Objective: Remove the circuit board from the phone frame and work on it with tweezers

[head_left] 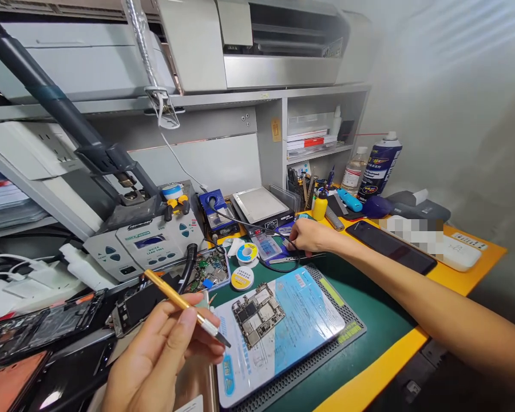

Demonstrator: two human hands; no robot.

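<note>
A gold-handled knife [171, 293] with a dark tip is held between the thumb and fingers of my left hand [163, 349], in the lower left. My right hand [305, 236] reaches to the back of the mat, its fingers bent together beside a clear plastic case [268, 247]; what they hold, if anything, is too small to name. Between my arms, a circuit board [258, 313] lies on a blue and white box [300, 326], which rests on a grey perforated pad [354, 331].
Solder spool [246, 253], round yellow-labelled tin [242, 278] and parts tray [212, 269] sit behind the box. Phones [392, 247] lie right; a spray can [378, 169] and yellow bottle [320, 206] stand behind. A soldering station [148, 243] and opened phones [38, 332] fill the left.
</note>
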